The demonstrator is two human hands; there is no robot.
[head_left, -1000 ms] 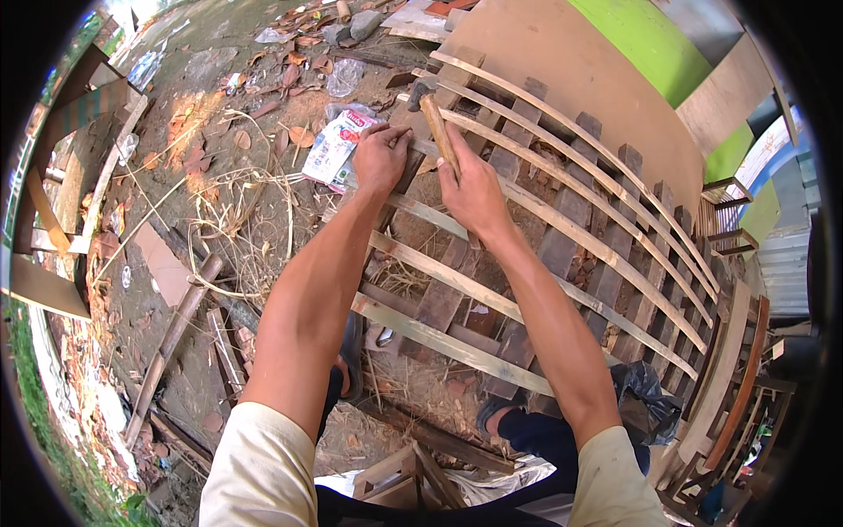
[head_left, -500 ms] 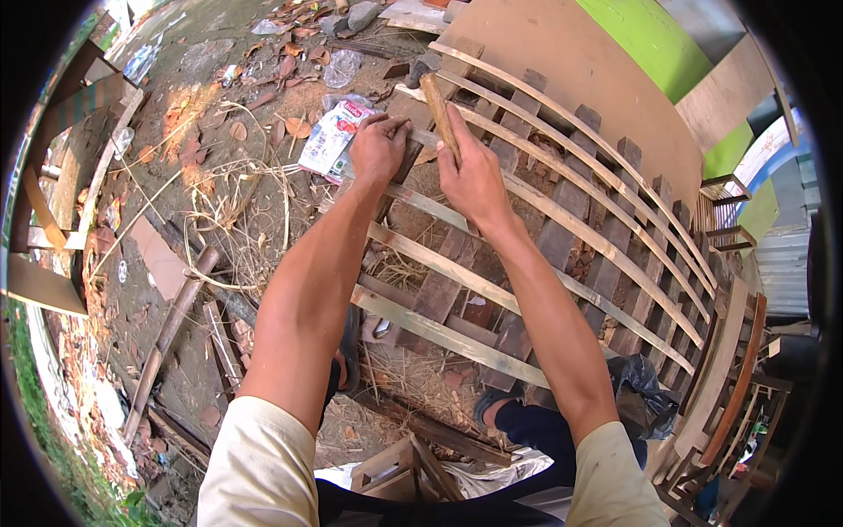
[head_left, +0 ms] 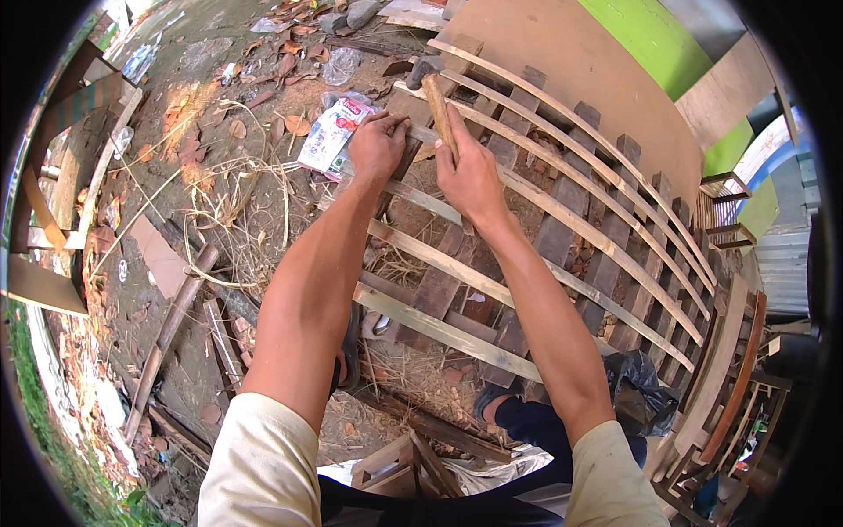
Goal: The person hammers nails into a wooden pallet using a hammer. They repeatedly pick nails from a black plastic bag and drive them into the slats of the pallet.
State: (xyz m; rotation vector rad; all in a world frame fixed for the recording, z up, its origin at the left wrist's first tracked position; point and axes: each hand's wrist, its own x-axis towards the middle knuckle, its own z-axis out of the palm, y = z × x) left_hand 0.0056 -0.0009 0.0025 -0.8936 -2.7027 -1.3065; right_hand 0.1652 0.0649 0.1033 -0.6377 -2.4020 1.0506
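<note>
My right hand (head_left: 469, 178) is wrapped round the wooden handle of a hammer (head_left: 438, 107). Its dark head is raised over the far left end of a slatted wooden frame. My left hand (head_left: 378, 151) rests at that end, on the dark crosspiece. Its fingers are pinched together near the end of a pale slat (head_left: 421, 134), and what they hold is too small to make out. Several long pale slats (head_left: 562, 206) run rightward across dark boards (head_left: 553, 230). A white and red printed plastic packet (head_left: 327, 139) lies just left of my left hand.
Dry twisted strips (head_left: 233, 206) and leaves litter the ground at left, with a loose wooden bar (head_left: 171, 338) nearer me. A brown panel (head_left: 562, 83) lies beyond the frame. A black plastic bag (head_left: 645, 391) sits by my right leg. Wooden furniture (head_left: 746, 413) stands at right.
The hammer's head is very slightly lower and further right, with my right hand shifted a little. My left hand keeps its place on the frame's end.
</note>
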